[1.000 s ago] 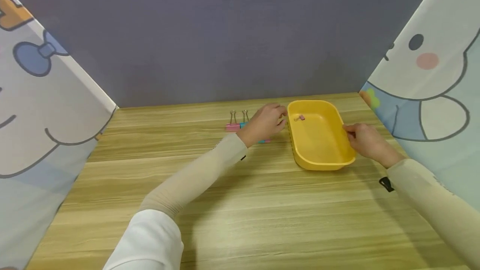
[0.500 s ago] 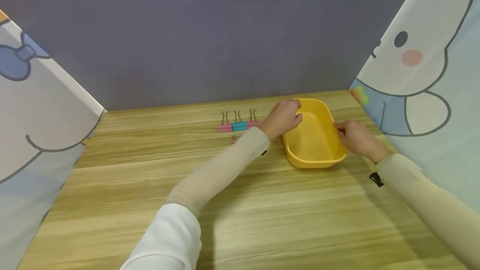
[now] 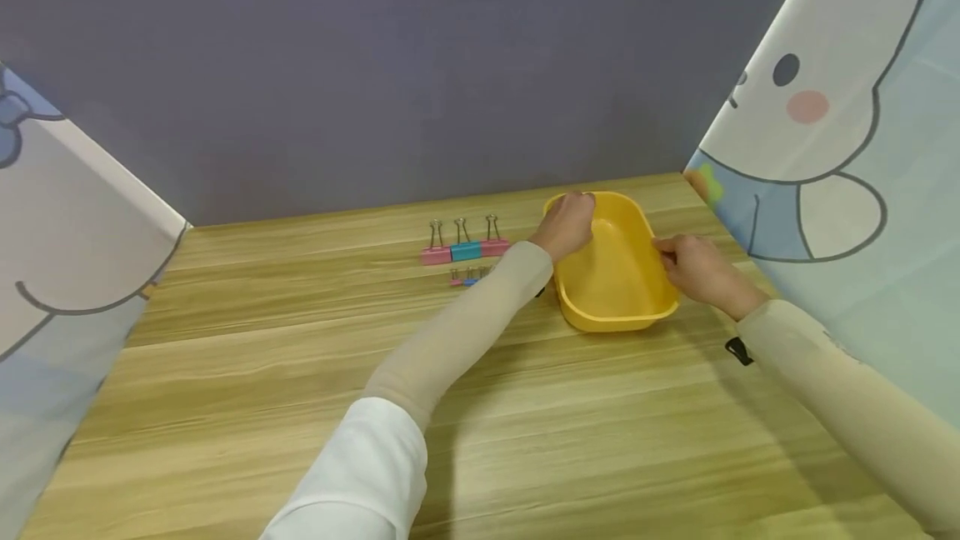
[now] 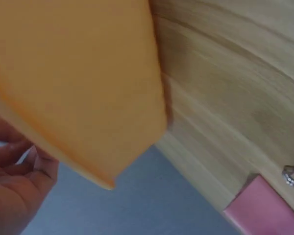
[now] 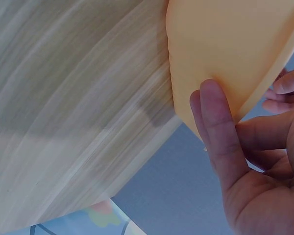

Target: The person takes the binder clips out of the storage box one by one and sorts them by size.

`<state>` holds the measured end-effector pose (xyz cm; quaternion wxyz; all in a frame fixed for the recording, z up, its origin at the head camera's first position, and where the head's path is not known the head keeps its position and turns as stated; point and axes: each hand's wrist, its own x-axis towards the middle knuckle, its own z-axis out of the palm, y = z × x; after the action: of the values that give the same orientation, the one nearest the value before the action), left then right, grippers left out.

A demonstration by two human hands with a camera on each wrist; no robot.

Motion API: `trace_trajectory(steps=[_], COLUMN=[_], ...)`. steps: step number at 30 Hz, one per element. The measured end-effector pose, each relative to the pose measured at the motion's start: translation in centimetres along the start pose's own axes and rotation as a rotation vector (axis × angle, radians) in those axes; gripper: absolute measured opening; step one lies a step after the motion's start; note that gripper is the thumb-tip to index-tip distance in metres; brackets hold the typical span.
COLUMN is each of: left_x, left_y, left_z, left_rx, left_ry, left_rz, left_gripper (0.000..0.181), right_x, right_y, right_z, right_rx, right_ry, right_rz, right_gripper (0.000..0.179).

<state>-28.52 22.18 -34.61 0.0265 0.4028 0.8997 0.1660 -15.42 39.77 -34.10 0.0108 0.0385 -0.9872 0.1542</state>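
Note:
A yellow plastic basket [image 3: 615, 323] stands at the back right of the wooden table. My right hand [image 3: 701, 272] pinches its right rim; in the right wrist view, two fingers [image 5: 219, 127] lie along the outer wall. My left hand [image 3: 566, 225] reaches over the basket's left rim near the far corner. Its fingers are bent, and whether they hold anything is hidden. No clip shows inside the basket now. Left of it stand three large binder clips with handles upright: pink [image 3: 436, 257], blue [image 3: 466, 252] and another pink [image 3: 494, 247].
In front of the large clips is a row of small binder clips [image 3: 470, 282], partly hidden by the left sleeve [image 3: 480, 319]. A grey panel [image 3: 420, 73] rises behind the table [image 3: 247, 340]. Cartoon-printed cloth [image 3: 817, 140] borders both sides.
My left hand has moved right, from beside the basket to over its left rim. The small pink clip seen inside earlier is out of sight. My right hand keeps its hold on the rim.

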Motion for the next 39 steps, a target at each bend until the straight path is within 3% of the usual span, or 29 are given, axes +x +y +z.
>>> trace_trajectory(steps=[4,8,17,22,28,34,39], left_x=[0.7,1.1,1.5,1.6,1.5,1.7,1.8], left_y=[-0.5,-0.7,-0.7,-1.1,-1.0,-1.2,-1.3], left_z=[0.3,0.8,2.0,2.4,2.2,2.5,2.8], left_rx=[0.058,0.076,-0.041,-0.055,-0.006,0.031,-0.008], left_ry=[-0.033,-0.059,-0.149,-0.187,-0.223,-0.285,-0.336], left_rz=[-0.004,-0.01,-0.091,-0.133,-0.15,-0.107,-0.065], left_gripper=[0.021,0.016,0.013,0.016,0.012,0.012,0.016], right_x=[-0.1,-0.2,-0.2,-0.1,0.0,0.0,-0.2], right_y=[-0.1,-0.2,-1.0,-1.5,-1.8,-1.9,-2.0], right_z=[0.0,0.0,0.2,0.3,0.3,0.3,0.3], right_rx=[0.007,-0.004,-0.006,0.004,0.0,0.0,0.006], right_ry=[-0.006,-0.004,0.001,-0.001,0.005,-0.002,-0.01], right_rz=[0.012,0.017,0.015,0.015,0.016,0.018,0.028], right_gripper=[0.032,0.032,0.032,0.032,0.032,0.032,0.032])
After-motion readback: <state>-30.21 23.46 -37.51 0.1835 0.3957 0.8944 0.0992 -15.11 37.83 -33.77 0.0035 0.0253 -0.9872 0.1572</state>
